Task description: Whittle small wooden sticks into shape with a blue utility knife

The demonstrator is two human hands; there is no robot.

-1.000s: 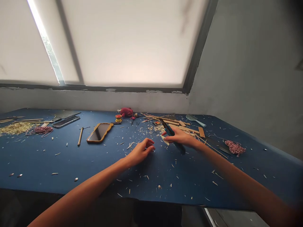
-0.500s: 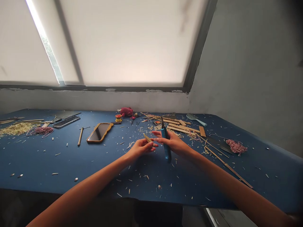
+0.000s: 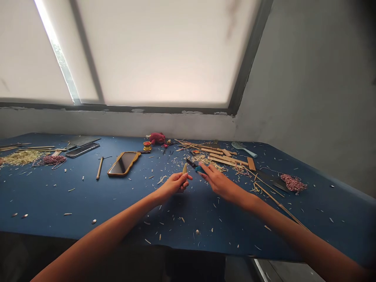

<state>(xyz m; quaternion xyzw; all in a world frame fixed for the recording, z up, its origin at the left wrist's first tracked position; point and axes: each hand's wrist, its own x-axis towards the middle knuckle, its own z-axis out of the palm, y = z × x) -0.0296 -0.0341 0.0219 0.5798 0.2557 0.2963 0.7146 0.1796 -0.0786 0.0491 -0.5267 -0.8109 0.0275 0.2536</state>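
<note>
My left hand (image 3: 175, 183) is closed around a small pale piece of wood (image 3: 185, 169), whose pointed end sticks up past the thumb. To its right, my right hand (image 3: 219, 180) grips a blue-handled knife (image 3: 199, 169), its dark blade (image 3: 191, 163) pointing left and away from me. The blade's tip lies close to the wood; I cannot tell whether they touch. Most of the handle is hidden by my right hand. Both hands are over the blue table (image 3: 132, 211).
Bamboo strips (image 3: 229, 159) and shavings lie behind my right hand, with a hairbrush (image 3: 244, 149) and a cord bundle (image 3: 293, 183) farther right. A framed mirror or phone (image 3: 122, 163), a thin wooden stick (image 3: 100, 168) and a shavings pile (image 3: 23, 158) are leftward. A red toy (image 3: 157, 138) stands behind.
The knife has turned from nearly upright to pointing left, its blade now near the wood. My left hand has tilted the wood more upright, and its fingers are curled tighter.
</note>
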